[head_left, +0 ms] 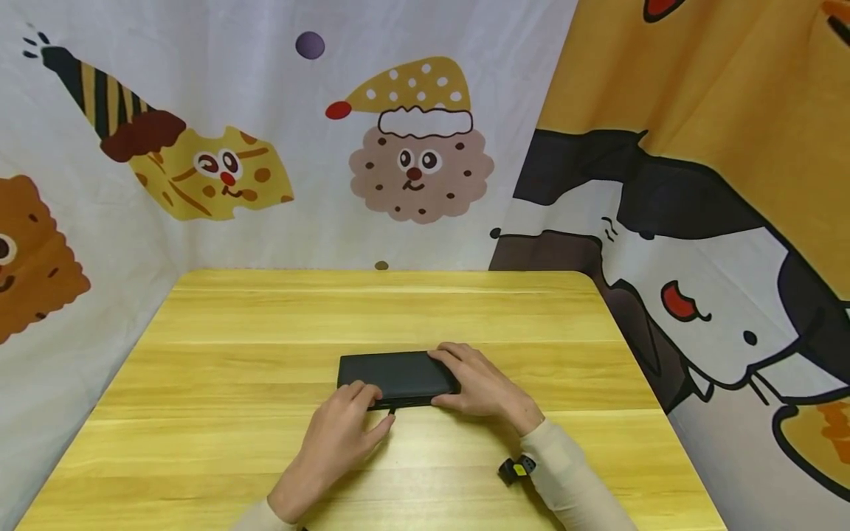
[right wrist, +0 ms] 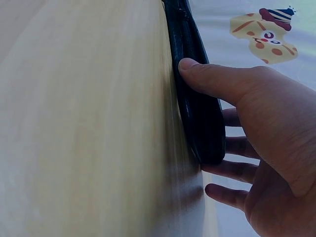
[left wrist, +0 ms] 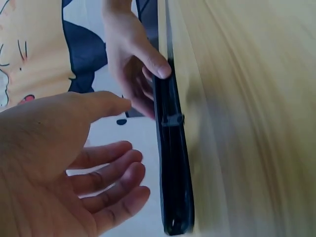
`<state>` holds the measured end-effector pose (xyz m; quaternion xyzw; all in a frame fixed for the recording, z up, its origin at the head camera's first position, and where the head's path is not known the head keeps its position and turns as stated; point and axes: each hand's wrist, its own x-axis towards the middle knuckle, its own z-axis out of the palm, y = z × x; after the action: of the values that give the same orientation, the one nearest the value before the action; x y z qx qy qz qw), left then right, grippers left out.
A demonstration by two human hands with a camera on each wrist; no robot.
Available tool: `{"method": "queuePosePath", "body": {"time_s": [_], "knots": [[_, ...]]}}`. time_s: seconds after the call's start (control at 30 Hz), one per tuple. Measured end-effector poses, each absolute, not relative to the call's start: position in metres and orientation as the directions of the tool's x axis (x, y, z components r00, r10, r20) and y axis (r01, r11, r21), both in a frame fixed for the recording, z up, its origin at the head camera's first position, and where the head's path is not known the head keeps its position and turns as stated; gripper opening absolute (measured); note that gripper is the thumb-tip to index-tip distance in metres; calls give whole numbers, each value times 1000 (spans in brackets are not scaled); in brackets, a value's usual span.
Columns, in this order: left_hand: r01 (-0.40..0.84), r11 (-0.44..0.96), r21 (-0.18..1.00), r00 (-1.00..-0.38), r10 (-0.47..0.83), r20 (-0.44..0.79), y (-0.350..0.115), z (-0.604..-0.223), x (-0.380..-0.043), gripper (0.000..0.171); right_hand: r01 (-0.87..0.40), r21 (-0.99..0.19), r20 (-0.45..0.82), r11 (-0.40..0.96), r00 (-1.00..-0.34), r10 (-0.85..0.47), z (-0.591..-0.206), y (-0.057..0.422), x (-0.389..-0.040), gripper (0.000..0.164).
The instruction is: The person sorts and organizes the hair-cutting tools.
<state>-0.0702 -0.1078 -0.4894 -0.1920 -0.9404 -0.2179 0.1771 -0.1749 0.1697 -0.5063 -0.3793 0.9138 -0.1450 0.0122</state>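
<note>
A flat black case (head_left: 398, 375), shaped like a long wallet, lies on the wooden table. In the left wrist view a small tab (left wrist: 173, 120) crosses its near edge. My right hand (head_left: 479, 383) grips the right end of the case, with the thumb on the near edge and the fingers round the far side; the right wrist view shows this thumb (right wrist: 207, 79) against the edge. Near the left front corner is my left hand (head_left: 341, 428), its fingers loosely bent. In the left wrist view those fingers (left wrist: 121, 200) stand apart from the case.
The wooden table (head_left: 265, 317) extends round the case on all sides. Behind it hangs a white curtain (head_left: 319, 243) with cartoon prints, and another printed cloth (head_left: 697, 221) is at the right. A small black device (head_left: 516, 469) sits at my right wrist.
</note>
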Motion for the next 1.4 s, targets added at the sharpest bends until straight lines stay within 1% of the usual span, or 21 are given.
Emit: {"method": "queuePosePath", "body": {"time_s": [0.2,0.33,0.47,0.67,0.87,0.97,1.17,1.4], "knots": [[384,871,305,-884,252,394,-96,-491,-72,25,-699,-284,106,657,-704,-703,-506,169,-175,85],[329,903,278,-900,212,380,-92,-492,-74,27,-704,-290,108,648,-697,-709,-505,168,-175,86],[285,926,247,-920,192,342,-89,-493,-76,34,-697,-289,94,656,-703,-705,-505,168,-176,86],[266,936,229,-939,198,282,-85,-491,-80,55,-692,-284,92,664,-709,-699,-508,169,-177,86],[255,943,215,-945,196,261,-84,-495,-85,60,-702,-284,111,653,-701,-705,-508,169,-178,86],[255,945,207,-943,196,269,-83,-497,-87,62,-701,-282,104,654,-701,-706,-508,169,-179,86],[254,946,200,-941,193,278,-81,-498,-90,59,-693,-286,86,662,-706,-703,-508,169,-177,87],[268,946,184,-942,216,258,-75,-499,-92,48,-684,-290,77,669,-714,-696,-506,169,-175,87]]}}
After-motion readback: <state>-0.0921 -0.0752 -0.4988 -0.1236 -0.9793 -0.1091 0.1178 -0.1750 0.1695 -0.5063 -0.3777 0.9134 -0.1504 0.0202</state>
